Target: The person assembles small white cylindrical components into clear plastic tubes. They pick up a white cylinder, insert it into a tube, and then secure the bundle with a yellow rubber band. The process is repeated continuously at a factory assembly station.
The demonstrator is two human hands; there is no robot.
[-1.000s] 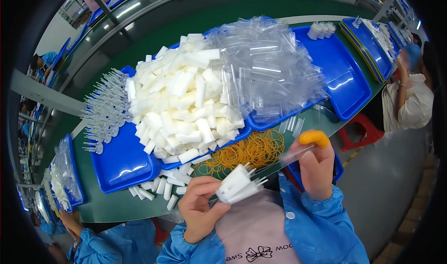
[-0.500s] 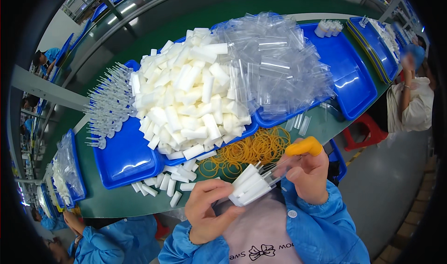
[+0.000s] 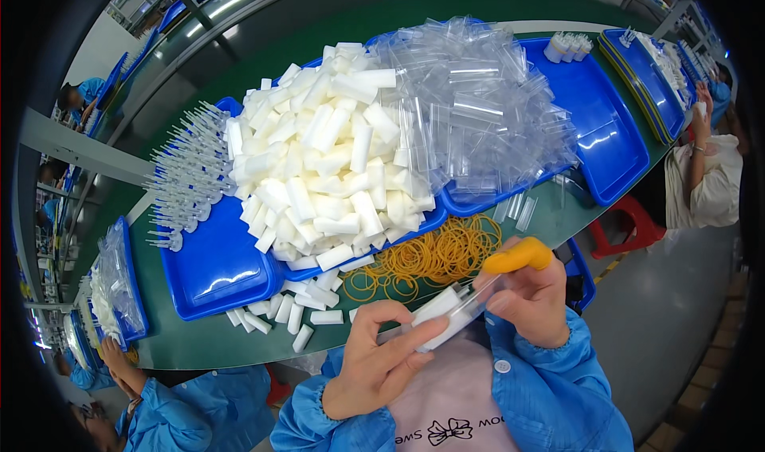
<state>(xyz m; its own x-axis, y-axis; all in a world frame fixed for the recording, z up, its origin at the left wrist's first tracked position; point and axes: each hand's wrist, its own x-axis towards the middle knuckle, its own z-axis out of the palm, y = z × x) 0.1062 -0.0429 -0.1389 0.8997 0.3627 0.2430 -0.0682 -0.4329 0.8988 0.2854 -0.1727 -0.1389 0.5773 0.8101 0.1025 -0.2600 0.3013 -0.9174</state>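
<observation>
My left hand [image 3: 374, 368] is closed round a small bundle of white foam pieces [image 3: 438, 304], its fingers lying across the near side. In my right hand [image 3: 532, 308] is a clear plastic sleeve [image 3: 480, 294], pinched at one end and lying along the bundle. A yellow finger cot [image 3: 519, 257] covers a fingertip of that hand. Beyond both hands lie a tangle of yellow rubber bands [image 3: 446, 249] and loose white foam pieces [image 3: 307, 296]. Whatever the left fingers cover of the bundle is hidden.
White foam pieces [image 3: 327, 149] and clear plastic sleeves [image 3: 478, 101] are heaped on blue trays [image 3: 219, 281]. Pale thin-stemmed parts [image 3: 191, 169] stand at the left. A few white bundles [image 3: 567, 47] sit on the right tray. Co-workers sit at both sides, one near a red stool [image 3: 629, 227].
My left fingers have shifted further over the bundle, which has turned. The clear sleeve in my right hand now lies along it. The yellow-capped finger has moved slightly.
</observation>
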